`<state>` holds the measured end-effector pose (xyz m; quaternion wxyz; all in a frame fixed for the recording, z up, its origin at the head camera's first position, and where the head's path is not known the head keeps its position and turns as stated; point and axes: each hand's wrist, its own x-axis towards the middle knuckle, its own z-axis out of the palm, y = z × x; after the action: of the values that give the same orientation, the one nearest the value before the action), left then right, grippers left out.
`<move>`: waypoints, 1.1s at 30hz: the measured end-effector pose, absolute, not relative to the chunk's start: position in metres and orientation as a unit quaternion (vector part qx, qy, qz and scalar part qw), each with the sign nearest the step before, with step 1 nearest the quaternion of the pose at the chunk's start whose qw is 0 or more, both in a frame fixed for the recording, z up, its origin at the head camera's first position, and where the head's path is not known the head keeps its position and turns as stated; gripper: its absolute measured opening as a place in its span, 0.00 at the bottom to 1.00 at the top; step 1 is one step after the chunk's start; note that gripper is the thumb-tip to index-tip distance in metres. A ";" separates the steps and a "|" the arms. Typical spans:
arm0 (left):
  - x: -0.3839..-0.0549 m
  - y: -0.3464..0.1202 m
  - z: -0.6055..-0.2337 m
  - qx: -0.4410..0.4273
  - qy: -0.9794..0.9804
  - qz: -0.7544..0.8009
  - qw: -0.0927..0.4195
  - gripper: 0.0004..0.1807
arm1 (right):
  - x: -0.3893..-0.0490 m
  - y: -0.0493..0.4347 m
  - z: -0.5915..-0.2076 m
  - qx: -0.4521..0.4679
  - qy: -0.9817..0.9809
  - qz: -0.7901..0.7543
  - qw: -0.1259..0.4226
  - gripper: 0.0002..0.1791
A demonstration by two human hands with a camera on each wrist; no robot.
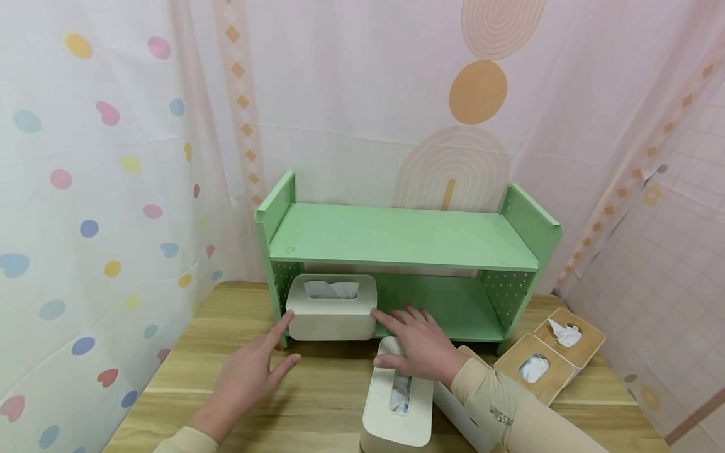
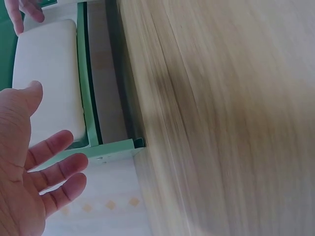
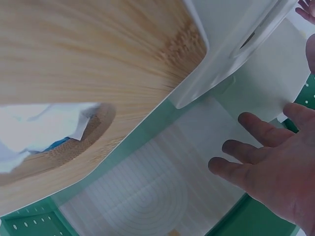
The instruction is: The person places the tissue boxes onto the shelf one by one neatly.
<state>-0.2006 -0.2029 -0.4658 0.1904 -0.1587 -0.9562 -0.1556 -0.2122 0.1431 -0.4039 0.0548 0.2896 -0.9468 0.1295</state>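
A white tissue box (image 1: 332, 324) with tissue in its top slot sits at the left end of the green shelf's lower board (image 1: 447, 308). My left hand (image 1: 243, 377) has its index fingertip at the box's left front corner, thumb spread away. At the right front corner is the index fingertip of my right hand (image 1: 421, 343); its other fingers are extended, and it reaches over a second white tissue box (image 1: 376, 409). In the left wrist view, the left hand (image 2: 24, 162) is spread beside the shelved box (image 2: 51, 73). Separated fingers show on the right hand (image 3: 275, 167) in the right wrist view.
The shelf's upper board (image 1: 396, 236) overhangs the lower one, with side panels (image 1: 532, 220) at both ends. Two wood-topped tissue boxes (image 1: 552, 371) stand to the right on the wooden table (image 1: 192, 352). Another box lies partly behind the right forearm. Patterned curtains (image 1: 351, 94) hang behind.
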 end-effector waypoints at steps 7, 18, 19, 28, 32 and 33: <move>-0.201 -0.199 -0.465 -0.166 -0.955 -0.150 0.195 0.51 | -0.215 0.145 -0.405 0.290 -0.947 0.123 0.065 0.49; -0.205 -0.197 -0.462 -0.156 -0.960 -0.160 0.169 0.53 | -0.220 0.144 -0.407 0.295 -0.946 0.113 0.072 0.49; -0.206 -0.197 -0.461 -0.156 -0.960 -0.161 0.167 0.54 | -0.220 0.144 -0.407 0.295 -0.946 0.115 0.072 0.49; -0.209 -0.198 -0.459 -0.151 -0.963 -0.160 0.156 0.54 | -0.225 0.141 -0.409 0.291 -0.946 0.128 0.065 0.49; -0.212 -0.198 -0.460 -0.149 -0.963 -0.164 0.154 0.54 | -0.226 0.140 -0.409 0.293 -0.945 0.131 0.062 0.49; -0.213 -0.198 -0.460 -0.148 -0.963 -0.164 0.152 0.54 | -0.227 0.140 -0.409 0.293 -0.945 0.131 0.062 0.49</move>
<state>-0.2128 -0.1980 -0.4603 0.1524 -0.1478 -0.9633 -0.1644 -0.2265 0.1398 -0.4090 0.0618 0.2932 -0.9450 0.1308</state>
